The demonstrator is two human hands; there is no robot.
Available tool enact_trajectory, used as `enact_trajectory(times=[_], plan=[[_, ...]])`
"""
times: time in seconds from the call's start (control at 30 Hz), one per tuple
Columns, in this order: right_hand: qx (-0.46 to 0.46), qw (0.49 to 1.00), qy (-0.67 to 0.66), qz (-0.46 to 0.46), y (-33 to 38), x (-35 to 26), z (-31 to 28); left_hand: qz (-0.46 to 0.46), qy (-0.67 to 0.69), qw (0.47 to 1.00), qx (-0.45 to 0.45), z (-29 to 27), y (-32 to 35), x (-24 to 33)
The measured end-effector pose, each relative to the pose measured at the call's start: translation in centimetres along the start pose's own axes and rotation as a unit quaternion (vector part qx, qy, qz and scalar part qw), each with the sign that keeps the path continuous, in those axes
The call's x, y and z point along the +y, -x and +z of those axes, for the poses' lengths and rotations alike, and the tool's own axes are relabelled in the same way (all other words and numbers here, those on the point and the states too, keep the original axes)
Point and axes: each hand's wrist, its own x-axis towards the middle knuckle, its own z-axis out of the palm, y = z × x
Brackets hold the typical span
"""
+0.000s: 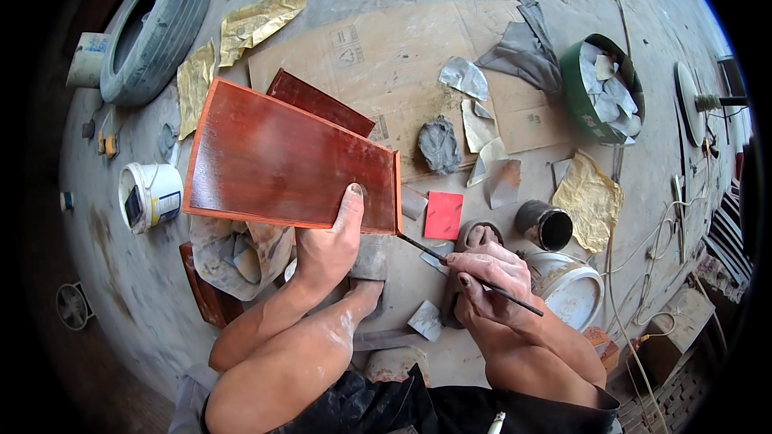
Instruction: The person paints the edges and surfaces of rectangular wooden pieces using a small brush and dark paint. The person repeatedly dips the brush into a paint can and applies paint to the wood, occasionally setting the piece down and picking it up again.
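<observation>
A glossy reddish-brown wooden panel (281,157) with a thin raised rim is held up tilted in front of me. My left hand (328,245) grips its near edge, the thumb flat on the shiny face and the fingers hidden underneath. My right hand (492,273) pinches a thin dark brush (513,299), whose far end meets the panel's near right corner. Whitish dust coats the fingers of that hand. Partly behind the panel, a second dark red wooden piece (322,104) lies on flattened cardboard (418,32). Another brown wooden piece (211,285) rests left of my legs.
Around my feet are a red square sheet (444,214), a dark open can (544,226), a white lidded bucket (567,289) and a crumpled grey rag (440,145). Farther out stand a tyre (157,32), a white pail (151,197) and a green tub (587,100) of scraps. Cables (643,305) trail at right.
</observation>
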Motion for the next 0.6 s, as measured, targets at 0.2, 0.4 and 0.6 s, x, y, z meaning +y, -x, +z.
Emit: enact_trajectory(times=[0.2, 0.4, 0.6], plan=[[-0.004, 1.000, -0.002, 0.001, -0.47, -0.07, 0.33, 0.017, -0.006, 1.000, 0.007, -0.25, 0.08, 0.12], [-0.012, 1.000, 0.002, -0.001, -0.40, 0.03, -0.01, -0.028, 0.012, 1.000, -0.007, -0.53, 0.08, -0.06], [-0.011, 1.000, 0.000, 0.008, -0.51, -0.03, 0.04, -0.010, 0.001, 1.000, 0.021, -0.23, -0.11, -0.23]])
